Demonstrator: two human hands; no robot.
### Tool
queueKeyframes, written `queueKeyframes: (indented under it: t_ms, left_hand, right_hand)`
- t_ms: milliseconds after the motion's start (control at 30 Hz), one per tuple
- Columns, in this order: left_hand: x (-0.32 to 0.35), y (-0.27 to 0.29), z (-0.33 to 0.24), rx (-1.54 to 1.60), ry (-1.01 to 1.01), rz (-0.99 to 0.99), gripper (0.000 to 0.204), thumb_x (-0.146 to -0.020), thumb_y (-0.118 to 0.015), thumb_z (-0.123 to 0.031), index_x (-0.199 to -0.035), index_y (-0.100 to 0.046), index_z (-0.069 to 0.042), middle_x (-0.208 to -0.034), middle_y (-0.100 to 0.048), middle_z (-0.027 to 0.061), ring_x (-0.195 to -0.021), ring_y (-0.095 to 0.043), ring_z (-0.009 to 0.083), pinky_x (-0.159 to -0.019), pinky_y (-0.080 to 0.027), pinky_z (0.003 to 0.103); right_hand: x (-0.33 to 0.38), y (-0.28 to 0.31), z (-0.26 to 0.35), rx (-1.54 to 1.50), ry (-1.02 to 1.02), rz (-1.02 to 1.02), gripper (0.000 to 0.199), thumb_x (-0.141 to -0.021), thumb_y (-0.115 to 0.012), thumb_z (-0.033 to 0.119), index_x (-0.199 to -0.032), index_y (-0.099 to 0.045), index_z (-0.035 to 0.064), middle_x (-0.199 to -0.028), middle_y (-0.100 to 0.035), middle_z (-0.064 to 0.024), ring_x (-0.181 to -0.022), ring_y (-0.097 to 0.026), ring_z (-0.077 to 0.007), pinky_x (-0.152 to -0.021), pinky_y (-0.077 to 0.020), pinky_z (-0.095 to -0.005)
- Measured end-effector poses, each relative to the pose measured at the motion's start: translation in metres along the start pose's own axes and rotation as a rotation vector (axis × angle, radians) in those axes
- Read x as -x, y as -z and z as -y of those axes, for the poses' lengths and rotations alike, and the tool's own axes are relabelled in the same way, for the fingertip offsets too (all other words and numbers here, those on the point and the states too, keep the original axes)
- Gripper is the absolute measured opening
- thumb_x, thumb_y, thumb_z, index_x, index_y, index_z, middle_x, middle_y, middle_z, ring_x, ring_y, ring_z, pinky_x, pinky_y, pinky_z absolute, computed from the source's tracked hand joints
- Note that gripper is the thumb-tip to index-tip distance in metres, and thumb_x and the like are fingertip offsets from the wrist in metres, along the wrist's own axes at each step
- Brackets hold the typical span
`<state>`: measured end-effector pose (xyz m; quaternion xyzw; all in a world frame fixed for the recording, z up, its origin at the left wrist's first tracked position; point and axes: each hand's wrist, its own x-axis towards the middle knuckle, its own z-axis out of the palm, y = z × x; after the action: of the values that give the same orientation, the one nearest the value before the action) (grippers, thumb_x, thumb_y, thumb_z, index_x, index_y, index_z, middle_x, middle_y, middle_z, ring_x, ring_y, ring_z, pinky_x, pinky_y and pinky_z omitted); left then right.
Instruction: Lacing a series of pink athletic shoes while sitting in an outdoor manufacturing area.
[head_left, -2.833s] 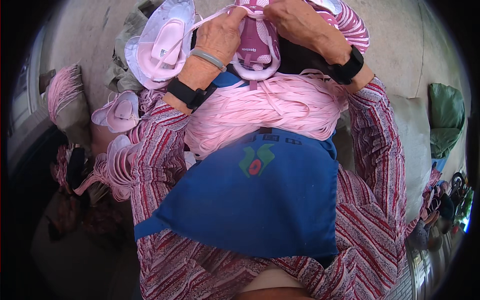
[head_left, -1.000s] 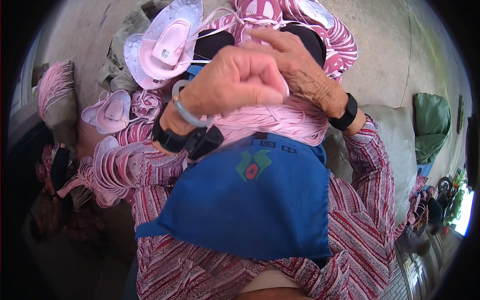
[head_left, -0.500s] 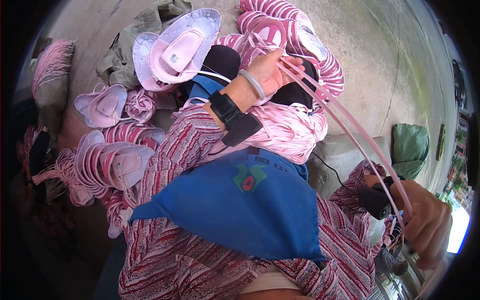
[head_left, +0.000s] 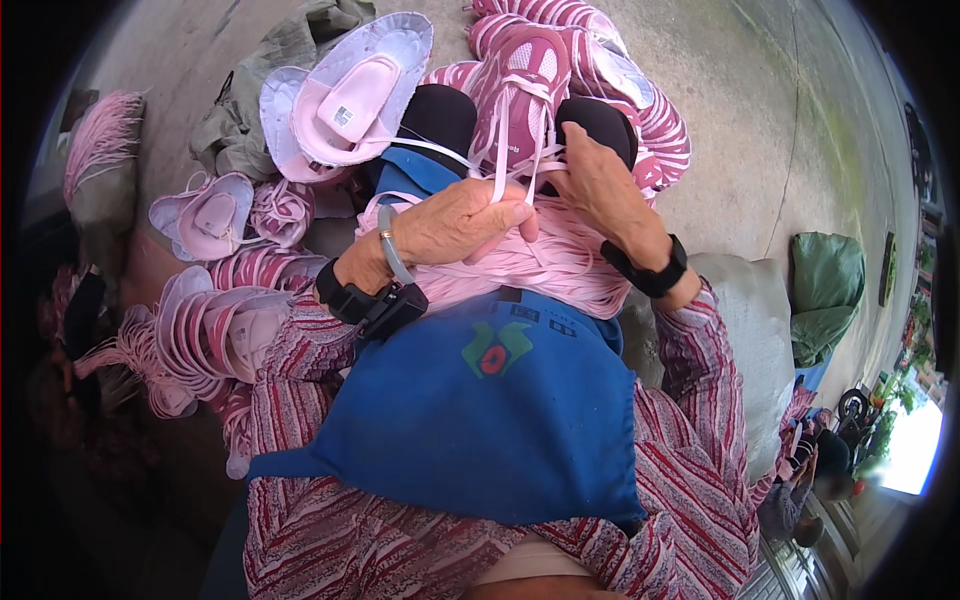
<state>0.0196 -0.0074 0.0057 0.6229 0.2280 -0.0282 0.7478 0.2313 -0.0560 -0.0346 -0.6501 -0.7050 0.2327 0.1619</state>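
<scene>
I'm looking down through the head camera at a shoe upper [head_left: 512,115] of maroon-pink panels and open, pale mesh, lying lengthwise between two rounded patches of black fabric [head_left: 598,122]. A flat, pale pink lace [head_left: 501,178] is crossing its front and trailing toward me in narrow ribbons. The left hand [head_left: 455,225] is nearly closed, thumb and fingers pinching the lace just beyond the near end of the upper. The right hand [head_left: 605,195] is half curled beside it, fingertips meeting the lace strands; I cannot tell how firmly they are gripping.

Below both hands, a thick bundle of laces [head_left: 575,265] is spreading in soft, glossy, tangled strips above a smooth blue apron [head_left: 480,425]. To the left, a larger upper [head_left: 345,105] is showing its cupped, quilted-looking lilac lining, and nested uppers [head_left: 190,325] are fanning out in curved layers. On the right, a crumpled green sack [head_left: 825,295] is sagging near a dull grey sack [head_left: 745,335].
</scene>
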Motion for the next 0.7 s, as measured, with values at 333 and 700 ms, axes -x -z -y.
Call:
queueKeyframes:
  t_ms: [333,700]
  left_hand:
    - [0.02,0.0,0.006,0.168,-0.209,-0.104,0.036,-0.096,-0.039,-0.029,-0.091,-0.058,0.0,-0.071,-0.059,0.0035,-0.069,-0.054,0.0098,-0.071,-0.043,0.024]
    - [-0.006,-0.036,-0.008,-0.106,-0.012,0.254,0.035,-0.094,-0.035,-0.026,-0.086,-0.058,-0.002,-0.064,-0.058,0.0053,-0.059,-0.056,0.0164,-0.058,-0.045,0.029]
  right_hand:
    - [-0.043,0.009,-0.024,0.194,0.04,-0.001,0.016,-0.077,-0.054,0.004,-0.092,-0.051,-0.0024,-0.079,-0.058,-0.0224,-0.076,-0.058,-0.0395,-0.066,-0.0465,-0.0436]
    - [0.007,0.021,0.029,-1.2,-0.435,0.072,0.032,-0.094,-0.045,0.027,-0.1,-0.055,-0.0031,-0.091,-0.062,-0.0113,-0.079,-0.061,-0.0138,-0.073,-0.0485,-0.0245]
